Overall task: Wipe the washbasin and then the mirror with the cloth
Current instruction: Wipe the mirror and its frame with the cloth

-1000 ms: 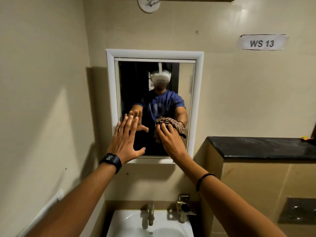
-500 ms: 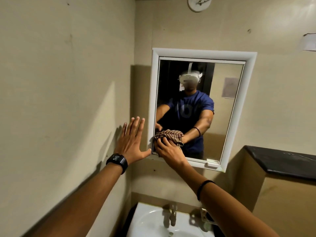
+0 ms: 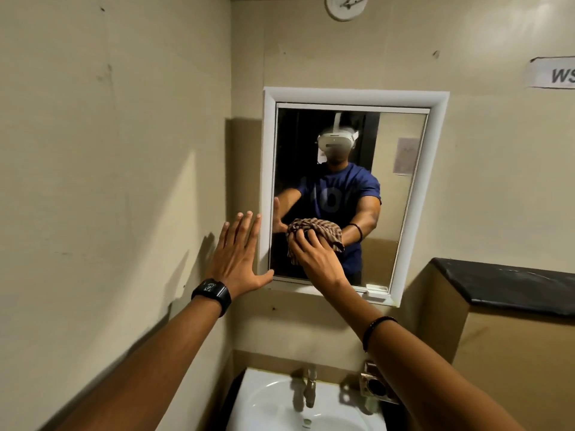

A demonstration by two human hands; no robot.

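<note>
Mirror stage under way: from my remote seat I see the right hand (image 3: 314, 259) pressing the bunched checked cloth (image 3: 292, 247) against the lower left part of the mirror (image 3: 404, 213), fingers curled over the wad and gripping it to the glass. The left hand (image 3: 236, 259) is held flat with fingers spread and straight on the wall just beside the white frame (image 3: 267, 169), the thumb reaching to the frame's lower left corner. It holds nothing, and I cannot tell whether the palm truly bears on the wall. A black watch (image 3: 213, 293) sits on that wrist. Below, the white washbasin (image 3: 267, 405) with its tap (image 3: 309, 387) lies well apart from both hands. With the cloth up on the glass, I judge the basin half of the job to be over, though nothing here shows me how clean it is. I reckon the upper and right parts of the glass are left to cover, since the cloth sits low and to the left.
</note>
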